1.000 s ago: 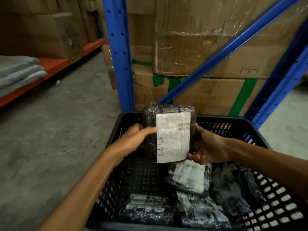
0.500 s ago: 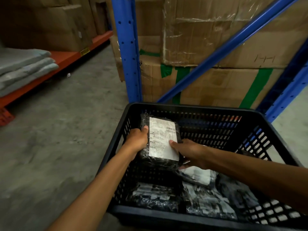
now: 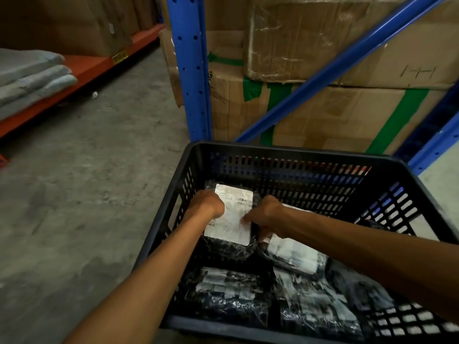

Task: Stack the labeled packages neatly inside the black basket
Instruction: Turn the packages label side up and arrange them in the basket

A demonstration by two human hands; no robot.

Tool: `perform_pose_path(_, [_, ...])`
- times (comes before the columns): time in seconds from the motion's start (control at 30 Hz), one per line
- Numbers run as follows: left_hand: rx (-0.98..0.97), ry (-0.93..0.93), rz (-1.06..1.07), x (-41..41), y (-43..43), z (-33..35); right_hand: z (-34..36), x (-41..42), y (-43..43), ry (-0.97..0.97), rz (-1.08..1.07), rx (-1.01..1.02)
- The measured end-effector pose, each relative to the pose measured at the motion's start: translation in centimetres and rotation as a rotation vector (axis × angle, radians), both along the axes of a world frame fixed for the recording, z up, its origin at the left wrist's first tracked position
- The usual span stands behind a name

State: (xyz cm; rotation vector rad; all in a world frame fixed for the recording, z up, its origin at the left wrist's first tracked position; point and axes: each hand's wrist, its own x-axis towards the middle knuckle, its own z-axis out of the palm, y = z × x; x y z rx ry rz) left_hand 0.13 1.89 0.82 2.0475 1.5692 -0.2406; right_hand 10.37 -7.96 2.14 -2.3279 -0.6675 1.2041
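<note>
1. Head view: our left hand [image 3: 207,204] and right hand [image 3: 267,216] grip the labeled package [image 3: 232,219] by its two side edges (probably to seat it square) in the far-left corner of the black basket [image 3: 285,151].
2. Label up, long axis running toward the far wall.

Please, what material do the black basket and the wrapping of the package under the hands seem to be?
The black basket looks like moulded hard plastic with a matte finish: its walls have regular slots. The package seems wrapped in thin glossy plastic film, wrinkled and shiny, with a white label, probably paper, printed with a barcode.
</note>
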Motion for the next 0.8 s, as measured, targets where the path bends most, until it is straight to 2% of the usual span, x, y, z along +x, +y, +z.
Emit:
perform_pose_path(0.1, [0.029,0.087,-0.092,-0.1,0.2,-0.4,-0.3,-0.6,0.4,-0.091,0.087,-0.007])
perform_pose_path(0.3, [0.060,0.141,-0.144,-0.6,0.4,-1.5,-0.8,-0.9,0.5,-0.132,0.153,-0.053])
perform_pose_path(0.47, [0.075,0.096,-0.123,-0.7,0.4,-2.0,-0.9,-1.0,-0.3,-0.370,0.260,-0.087])
perform_pose_path(0.6, [0.127,0.003,-0.034,-0.3,-0.4,-2.2,-1.1,-0.8,0.5,-0.353,0.225,-0.088])
perform_pose_path(0.7, [0.109,0.004,-0.034,-0.3,-0.8,-2.6,-1.6,-0.8,1.0,-0.344,0.246,-0.116])
perform_pose_path(0.8, [0.061,0.068,-0.121,-0.6,-0.6,-2.7,-2.0,-0.6,1.0,-0.473,0.352,-0.137])
